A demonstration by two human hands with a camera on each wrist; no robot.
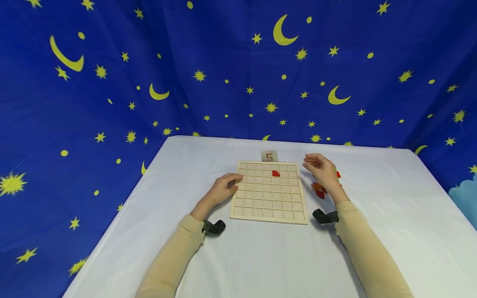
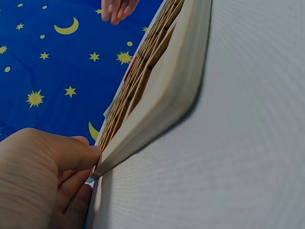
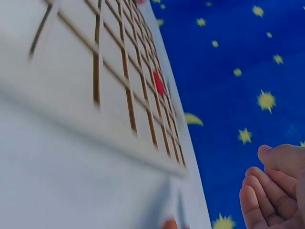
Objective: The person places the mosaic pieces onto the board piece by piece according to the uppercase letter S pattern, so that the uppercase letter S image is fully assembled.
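Observation:
A pale wooden grid board [image 1: 268,193] lies on the table with a red quarter-round piece [image 1: 275,173] in one cell of its second row. My left hand [image 1: 222,188] holds the board's left edge; the thumb [image 2: 83,151] touches the rim in the left wrist view. Over on the right, my right hand [image 1: 322,171] hovers above the loose pieces [image 1: 319,193], which are red and orange with a bit of green, and partly hides them. Its fingers [image 3: 261,200] are loosely bent, and no piece shows in them.
A small pattern card [image 1: 269,156] with a dark reddish figure lies just behind the board. White cloth covers the table [image 1: 261,256]. A blue curtain [image 1: 231,54] with yellow moons and stars hangs behind it. Each wrist carries a black camera mount [image 1: 214,227].

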